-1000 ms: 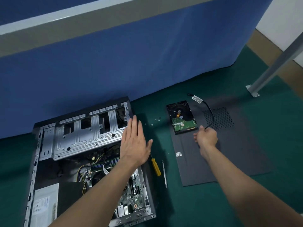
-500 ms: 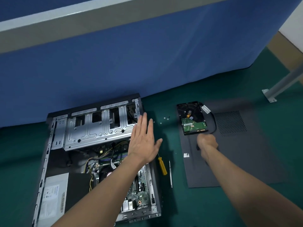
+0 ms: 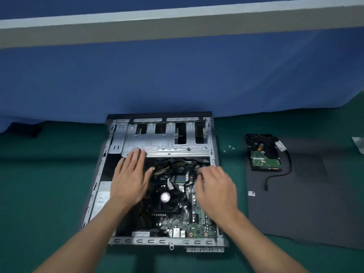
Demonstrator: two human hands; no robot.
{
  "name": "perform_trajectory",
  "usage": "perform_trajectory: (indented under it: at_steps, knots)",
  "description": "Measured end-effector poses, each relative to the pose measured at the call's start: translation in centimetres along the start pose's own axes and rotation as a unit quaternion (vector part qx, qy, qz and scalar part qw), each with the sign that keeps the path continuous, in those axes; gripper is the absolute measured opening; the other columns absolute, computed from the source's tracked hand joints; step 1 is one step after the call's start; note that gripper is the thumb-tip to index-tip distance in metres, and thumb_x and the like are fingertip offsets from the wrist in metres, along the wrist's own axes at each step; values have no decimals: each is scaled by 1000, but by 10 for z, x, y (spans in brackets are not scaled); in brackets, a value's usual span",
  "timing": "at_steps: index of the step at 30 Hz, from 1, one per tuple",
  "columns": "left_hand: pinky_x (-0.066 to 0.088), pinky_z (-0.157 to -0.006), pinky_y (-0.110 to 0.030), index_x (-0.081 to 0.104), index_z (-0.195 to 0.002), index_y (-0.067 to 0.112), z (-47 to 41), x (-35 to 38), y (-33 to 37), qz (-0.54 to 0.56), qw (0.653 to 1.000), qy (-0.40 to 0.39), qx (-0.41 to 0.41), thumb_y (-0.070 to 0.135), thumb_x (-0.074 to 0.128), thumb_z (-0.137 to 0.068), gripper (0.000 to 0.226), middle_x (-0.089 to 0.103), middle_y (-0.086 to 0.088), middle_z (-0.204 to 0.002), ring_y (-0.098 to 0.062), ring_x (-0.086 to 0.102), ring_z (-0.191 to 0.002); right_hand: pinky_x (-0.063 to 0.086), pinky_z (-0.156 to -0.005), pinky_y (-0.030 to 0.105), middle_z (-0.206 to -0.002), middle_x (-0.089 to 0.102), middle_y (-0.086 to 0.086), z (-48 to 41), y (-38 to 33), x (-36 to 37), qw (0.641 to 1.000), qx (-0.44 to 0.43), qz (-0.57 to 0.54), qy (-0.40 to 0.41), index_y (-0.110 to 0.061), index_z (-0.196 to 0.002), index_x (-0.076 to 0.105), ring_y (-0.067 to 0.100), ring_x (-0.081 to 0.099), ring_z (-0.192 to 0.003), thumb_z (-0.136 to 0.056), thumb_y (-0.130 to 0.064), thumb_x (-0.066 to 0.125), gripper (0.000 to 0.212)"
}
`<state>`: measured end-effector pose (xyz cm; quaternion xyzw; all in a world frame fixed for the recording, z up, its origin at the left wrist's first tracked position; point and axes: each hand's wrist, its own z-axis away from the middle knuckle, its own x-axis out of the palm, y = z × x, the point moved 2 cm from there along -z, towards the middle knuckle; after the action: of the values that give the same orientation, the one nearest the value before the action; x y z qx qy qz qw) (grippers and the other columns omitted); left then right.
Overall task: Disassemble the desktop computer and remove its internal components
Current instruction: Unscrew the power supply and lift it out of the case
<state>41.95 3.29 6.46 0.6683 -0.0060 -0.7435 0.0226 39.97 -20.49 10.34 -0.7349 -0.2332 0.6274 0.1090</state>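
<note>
Lying flat, left hand holds nothing — right hand curls among cables, grip unclear.

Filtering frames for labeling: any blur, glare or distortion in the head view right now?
Head view: the right hand is motion-smeared and its fingers are unreadable. The left hand is sharper. There is a bright glare spot on the CPU fan. The wide-angle lens bows the partition trim. Lighting is even and soft.

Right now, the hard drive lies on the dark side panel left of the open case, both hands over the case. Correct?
No: the head view shows the hard drive on the side panel right of the case, not left. The left hand and right hand are over the case.
</note>
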Motion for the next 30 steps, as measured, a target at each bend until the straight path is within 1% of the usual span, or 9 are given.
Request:
perform_trajectory:
  at_steps: [2, 5, 7, 11, 13, 15, 19, 25, 30]
  knots:
    - [-7, -120, -34, -7, -153, 23, 7, 3, -23, -4, 1000, -2, -8, 60, -2, -95, 69, -4, 4, -162, -10, -11, -147, 43, -58, 29, -85, 64, 0, -1, -18, 19, 990, 16, 58, -126, -14, -92, 62, 18, 62, -75, -91, -22, 48, 16]
    - [-10, -119, -31, -9, -153, 26, 12, 9, -36, -2, 1000, 11, 5, 61, -6, -95, 68, -7, 7, -161, -8, -14, -147, 49, -66, 35, -99, 65, 8, -13, -34, 44, 971, 24, 74, -224, -10, -104, 59, 28, 64, -88, -96, -28, 42, 26]
    - [-9, -119, -31, -5, -154, 26, 12, 11, -36, 16, 1000, 21, 3, 60, -1, -96, 67, -4, 7, -161, -8, -10, -147, 53, -78, 41, -111, 61, 10, -26, -41, 57, 972, 28, 45, -231, -9, -114, 56, 30, 60, -100, -98, -35, 41, 34]
    - [-2, -120, -33, 4, -155, 26, 11, 14, -38, 37, 998, 42, 1, 54, 18, -101, 62, 4, 8, -161, -7, 0, -148, 49, -88, 44, -113, 57, 10, -51, -38, 86, 956, 105, 2, -272, -8, -118, 51, 30, 54, -106, -99, -42, 42, 40]
    - [1, -120, -33, 5, -155, 27, 11, 15, -39, 44, 998, 43, 0, 51, 24, -101, 62, 6, 7, -161, -7, 3, -148, 50, -69, 37, -95, 59, 6, -59, -35, 100, 953, 135, -5, -271, -10, -95, 53, 23, 58, -85, -99, -42, 44, 34]
    - [3, -120, -34, 6, -155, 26, 10, 15, -39, 50, 998, 45, -3, 49, 26, -100, 63, 7, 6, -161, -8, 5, -148, 40, -55, 30, -75, 55, 1, -68, -32, 110, 954, 173, 6, -245, -15, -71, 47, 19, 52, -64, -98, -40, 47, 37]
    - [6, -118, -34, 9, -155, 25, 11, 14, -39, 68, 997, 47, -5, 47, 28, -99, 62, 9, 6, -161, -9, 9, -148, 39, -63, 30, -60, 47, 2, -82, -32, 127, 940, 208, 82, -257, -13, -59, 47, 20, 45, -56, -95, -36, 49, 43]
    - [21, -115, -37, 18, -154, 24, 10, 14, -38, 88, 994, 56, -8, 45, 31, -98, 61, 18, 5, -161, -12, 17, -147, 39, -70, 30, -67, 50, 0, -87, -30, 141, 910, 169, 164, -340, -18, -63, 45, 25, 49, -73, -92, -25, 51, 31]
    - [24, -114, -38, 20, -154, 24, 9, 16, -38, 93, 994, 59, -10, 43, 33, -98, 60, 20, 4, -160, -12, 18, -147, 38, -72, 30, -74, 49, 3, -96, -27, 146, 887, 156, 143, -411, -13, -69, 47, 26, 49, -79, -94, -17, 44, 25]
